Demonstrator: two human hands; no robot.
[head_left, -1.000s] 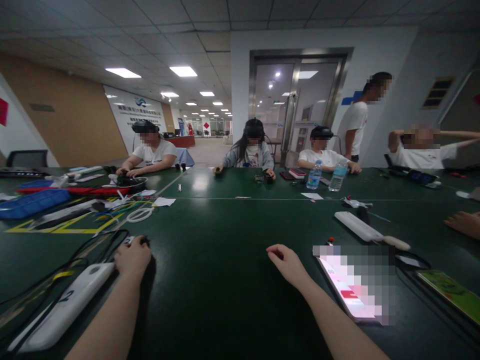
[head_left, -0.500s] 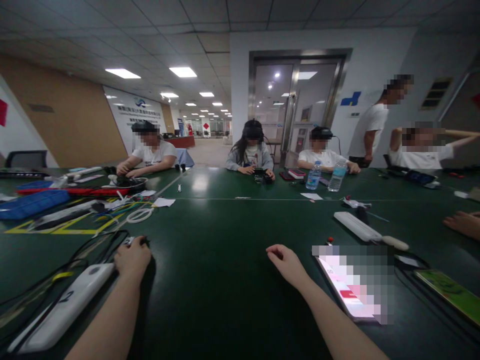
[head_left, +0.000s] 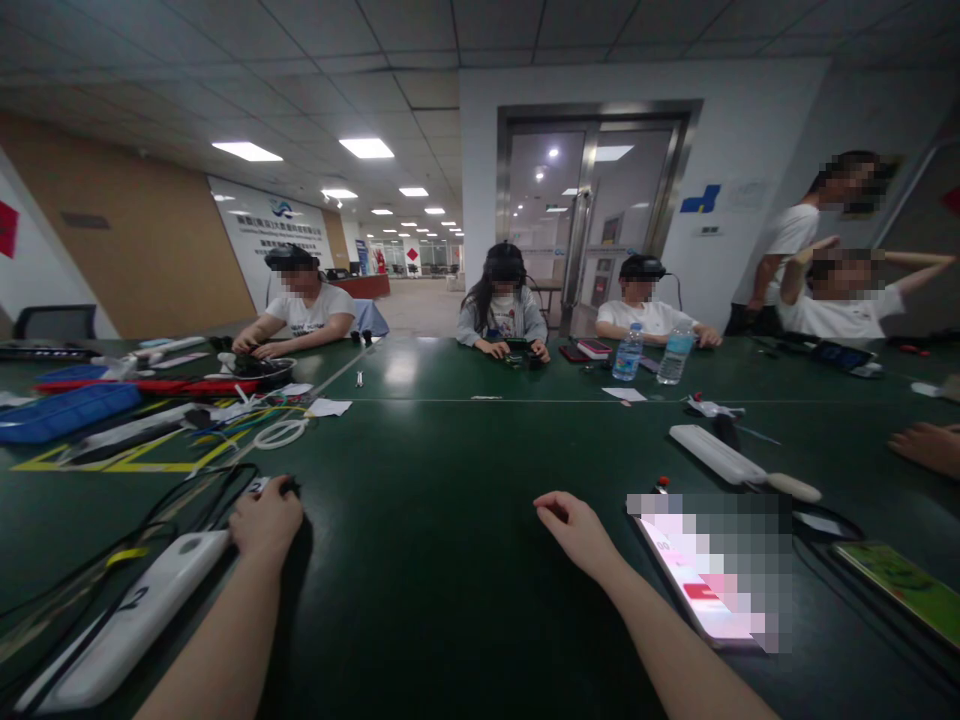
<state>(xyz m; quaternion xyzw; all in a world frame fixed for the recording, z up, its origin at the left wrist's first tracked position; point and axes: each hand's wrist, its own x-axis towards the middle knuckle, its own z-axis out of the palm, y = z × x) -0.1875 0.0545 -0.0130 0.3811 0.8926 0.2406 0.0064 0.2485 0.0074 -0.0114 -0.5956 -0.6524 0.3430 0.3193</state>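
My left hand [head_left: 266, 515] rests on the table with its fingers curled down over a small dark thing bearing a white label marked 2; the fingers mostly hide it. Just beside that wrist lies a long white case [head_left: 139, 620], also marked 2, with black cables [head_left: 161, 535] running along it. My right hand [head_left: 574, 525] lies loosely curled on the green tabletop [head_left: 420, 560], thumb near the index finger, and nothing shows in it. To its right is a lit phone [head_left: 701, 590], partly blurred out.
Several people sit around the table; another person [head_left: 780, 250] stands at the back right. Two water bottles [head_left: 628, 355] stand across from me. Blue trays [head_left: 71, 412] and loose wires [head_left: 281, 432] lie at left, a white device [head_left: 716, 453] and a green-screened phone [head_left: 900, 590] at right.
The standing person at the back has moved to the right. A seated person across the table has lowered the dark thing in their hands slightly. My hands have stayed in place.
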